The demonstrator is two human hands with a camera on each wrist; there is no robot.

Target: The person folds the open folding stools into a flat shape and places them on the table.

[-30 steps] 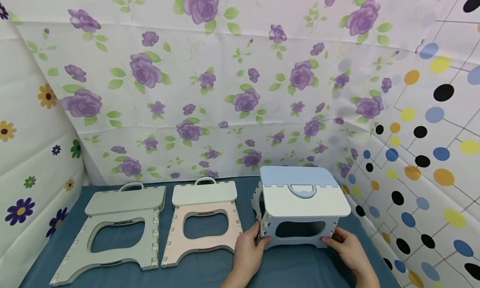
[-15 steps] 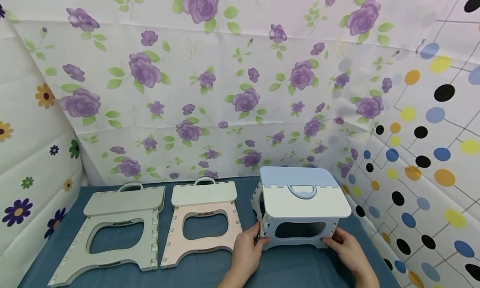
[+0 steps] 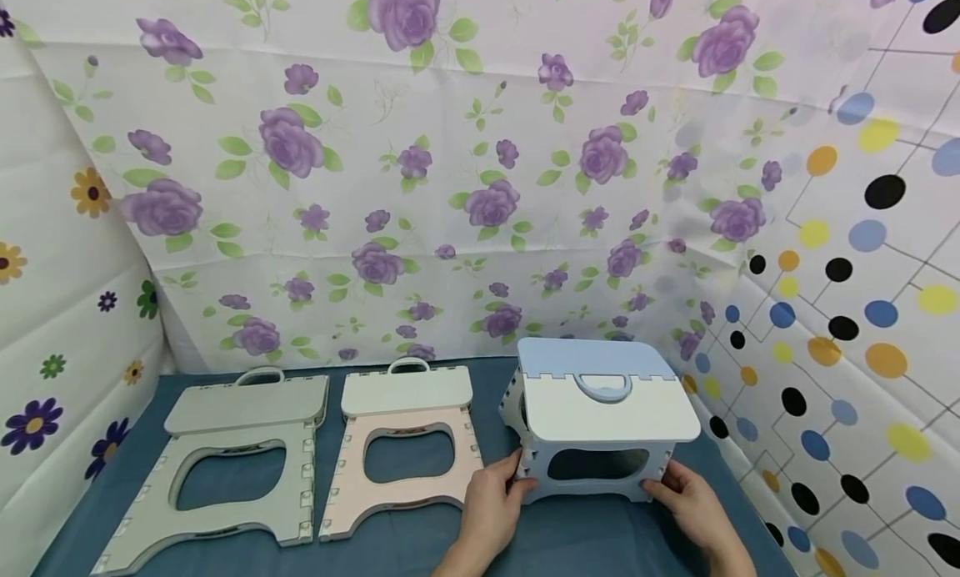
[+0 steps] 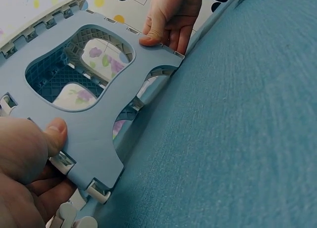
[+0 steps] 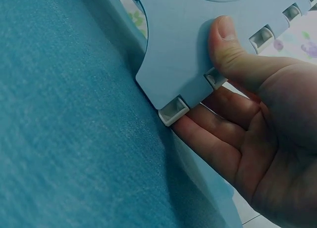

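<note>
A folding step stool (image 3: 607, 410) with a white and light-blue top, a blue handle and blue legs stands unfolded at the right of the blue-covered surface. My left hand (image 3: 491, 506) grips its front left leg, thumb on the front face and fingers behind the edge. At the front right leg my right hand (image 3: 693, 502) pinches the lower corner in the same way. The right wrist view shows that thumb (image 5: 228, 45) on the blue panel (image 5: 173, 50). Through the oval opening in the left wrist view, the ribbed inside (image 4: 54, 82) of the stool is visible.
Left of my left hand lies a folded pink and white stool (image 3: 408, 410). A larger folded grey-green stool (image 3: 243, 410) lies at the far left. Floral cloth (image 3: 442, 168) hangs behind, and dotted cloth (image 3: 862, 310) closes the right side.
The whole scene shifts slightly in the head view. Both hands keep their grip on the blue and white stool, which stays in about the same place.
</note>
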